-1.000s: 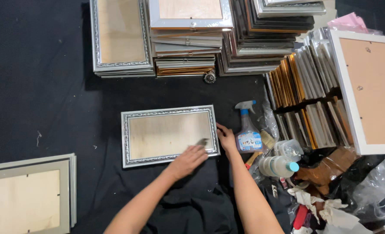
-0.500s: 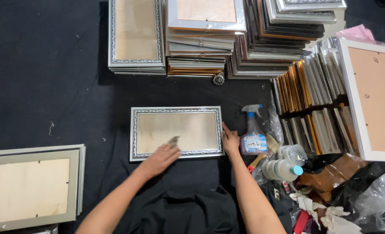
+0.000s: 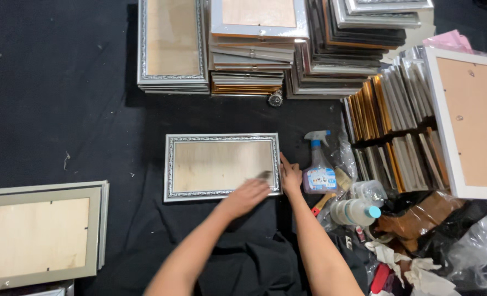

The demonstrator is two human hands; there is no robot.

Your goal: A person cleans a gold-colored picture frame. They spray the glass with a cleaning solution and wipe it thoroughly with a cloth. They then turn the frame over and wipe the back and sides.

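Observation:
A silver picture frame (image 3: 221, 138) with an ornate border lies flat on the black cloth, its pale glass facing up. My left hand (image 3: 246, 196) is over the frame's lower right corner, blurred by motion, with a small grey pad (image 3: 263, 175) at its fingertips on the glass. My right hand (image 3: 290, 178) is pressed against the frame's right edge, index finger stretched along it. Both forearms come in from the bottom of the view.
A spray bottle (image 3: 319, 170) stands just right of my right hand, with a capped white bottle (image 3: 353, 211), rags and plastic bags beyond. Stacks of frames (image 3: 254, 60) line the far side. A grey frame (image 3: 40, 235) lies bottom left, and a white frame (image 3: 474, 120) leans at right.
My left hand swept left across the glass with the pad, then back to the lower right corner. My right hand stayed at the frame's right edge.

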